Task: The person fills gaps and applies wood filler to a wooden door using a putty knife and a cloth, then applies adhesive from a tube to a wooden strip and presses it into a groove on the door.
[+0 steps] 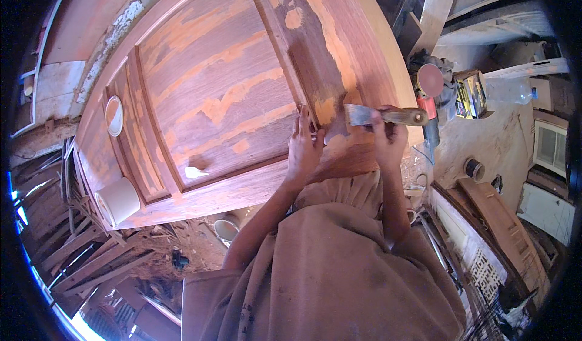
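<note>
Filler in pale orange patches streaks a large wooden panelled door (230, 92) that lies flat across the middle of the view, its raised frame running from near left to far right. The right hand (388, 136) is closed around the wooden handle of a putty knife (385, 116); the flat metal blade points left and sits over the door's near right rail, just above a patch of filler. The left hand (305, 144) rests just to the left of the blade, fingers bent and pressed on the door surface at the edge of the inset panel; whether it holds anything small cannot be told.

On the left part of the door a white round lid (114, 115) lies on the frame, and nearer, at the door's near left corner, a white tub (118, 201) stands on its side. A small pale scrap (195, 172) lies on the panel between the tub and the hands. To the right of the door, beyond the right hand, a power sander with a round reddish disc (429, 81) sits on a cluttered bench, with a small yellow-and-black box (470, 95) just beside it. Wooden slats (73, 244) are piled below the door on the left.
</note>
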